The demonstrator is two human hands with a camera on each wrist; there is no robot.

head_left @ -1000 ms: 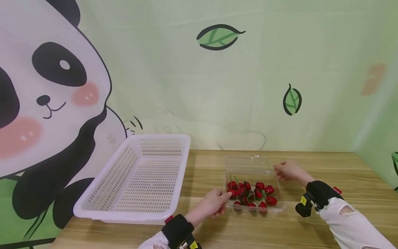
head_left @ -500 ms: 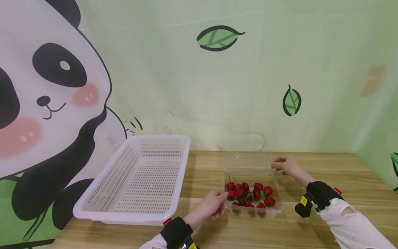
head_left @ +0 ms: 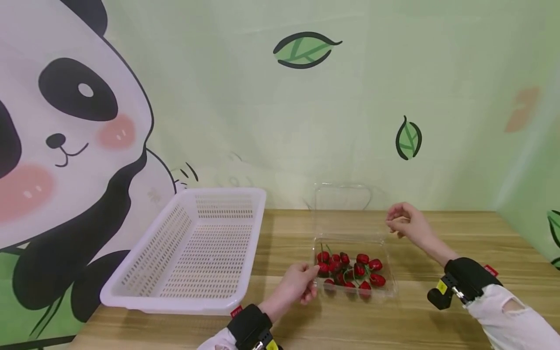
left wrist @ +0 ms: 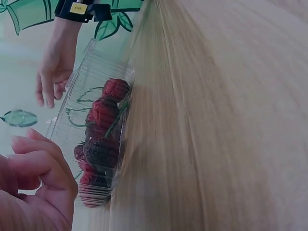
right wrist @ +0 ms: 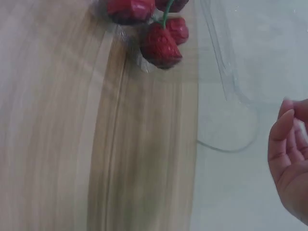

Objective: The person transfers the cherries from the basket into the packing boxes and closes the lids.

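Note:
A clear plastic clamshell box [head_left: 391, 287] stands on the table, holding several red cherries [head_left: 359, 270] with green stems. Its see-through lid [head_left: 341, 185] is raised at the back, against the backdrop. My left hand [head_left: 297, 284] pinches the box's left rim, with thumb and forefinger at the edge and the other fingers curled. In the left wrist view the same left hand [left wrist: 41, 183] is beside the box's wall. Right of the lid, my right hand [head_left: 409, 226] hovers with loosely bent fingers, apart from it. The right wrist view shows that hand [right wrist: 291, 159] holding nothing.
A white perforated plastic basket [head_left: 258, 233] sits to the left on the wooden table [head_left: 437, 311]. Behind the table hangs a green backdrop [head_left: 341, 121] printed with a panda and leaves.
The lid has swung up and back, from low over the box to raised. My right hand has let go of it and moved slightly right and up. The left hand stays at the rim.

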